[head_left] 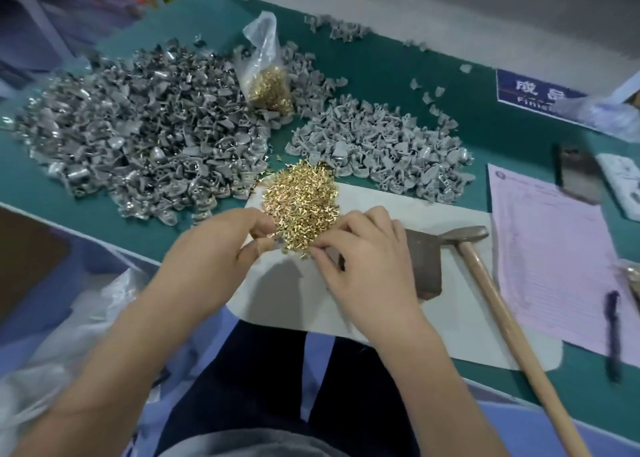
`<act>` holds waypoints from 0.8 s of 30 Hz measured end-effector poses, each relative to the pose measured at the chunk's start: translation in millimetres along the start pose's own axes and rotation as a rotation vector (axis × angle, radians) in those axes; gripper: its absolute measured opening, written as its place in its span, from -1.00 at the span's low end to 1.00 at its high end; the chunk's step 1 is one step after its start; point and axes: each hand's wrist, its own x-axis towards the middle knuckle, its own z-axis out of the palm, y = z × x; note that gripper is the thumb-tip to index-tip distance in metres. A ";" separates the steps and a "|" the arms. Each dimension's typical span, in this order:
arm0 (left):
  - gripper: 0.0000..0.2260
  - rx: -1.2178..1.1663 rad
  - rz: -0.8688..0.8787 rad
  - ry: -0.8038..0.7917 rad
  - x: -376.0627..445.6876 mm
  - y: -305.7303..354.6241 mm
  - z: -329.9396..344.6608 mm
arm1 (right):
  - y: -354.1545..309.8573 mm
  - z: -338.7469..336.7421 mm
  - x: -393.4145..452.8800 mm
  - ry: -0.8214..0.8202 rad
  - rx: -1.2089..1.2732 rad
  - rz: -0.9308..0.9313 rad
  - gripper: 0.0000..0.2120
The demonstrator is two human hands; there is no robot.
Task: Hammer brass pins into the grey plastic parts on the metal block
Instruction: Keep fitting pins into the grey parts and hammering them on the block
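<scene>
Brass pins (300, 202) are small, light, stiff, prone to scatter; pinch singly by the shank; left hand (221, 245) and right hand (360, 262) fingertips pressed together at the pile's near edge, contents unclear.

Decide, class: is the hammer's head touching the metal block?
Touching. The head view shows the hammer head resting against the metal block top right corner, no gap.

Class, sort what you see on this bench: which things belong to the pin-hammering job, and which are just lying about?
Job:
loose brass pins
bagged pins
grey plastic parts
metal block
hammer
left hand
right hand

Lying about:
pink form
pen
phone
blue sign
</scene>
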 end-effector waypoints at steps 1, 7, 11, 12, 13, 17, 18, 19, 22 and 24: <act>-0.87 0.027 -0.018 -0.027 -6.8 -4.1 2.8 | -5.4 2.9 -0.8 -0.034 -0.078 -0.013 -0.88; -0.85 -0.017 -0.012 0.029 -26.6 -10.5 17.6 | -18.9 13.4 1.0 -0.144 -0.205 -0.035 -0.81; -0.80 -0.054 -0.021 0.101 -34.6 -13.7 21.0 | -20.9 17.4 2.4 -0.122 -0.228 -0.015 -0.81; -0.80 -0.059 -0.028 0.107 -35.2 -13.8 21.6 | -20.7 18.8 2.7 -0.118 -0.242 -0.017 -0.80; -0.81 -0.060 -0.034 0.108 -35.5 -13.4 21.9 | -20.3 19.9 2.8 -0.115 -0.255 -0.024 -0.80; -0.85 -0.029 -0.050 0.103 -34.1 -12.2 21.1 | -19.9 22.3 3.3 -0.076 -0.266 -0.051 -0.81; -0.86 -0.017 -0.054 0.102 -33.6 -12.0 20.6 | -20.4 22.5 3.7 -0.053 -0.247 -0.047 -0.83; -0.88 -0.004 -0.058 0.102 -33.0 -12.0 20.1 | -20.8 22.0 4.1 -0.026 -0.210 -0.038 -0.85; -0.89 -0.042 -0.046 0.119 -31.1 -9.9 19.3 | -19.4 15.7 5.0 0.075 -0.022 -0.001 -0.92; -0.91 -0.127 -0.013 0.114 -29.1 -3.9 19.1 | -13.0 8.3 3.1 0.128 0.181 0.051 -0.93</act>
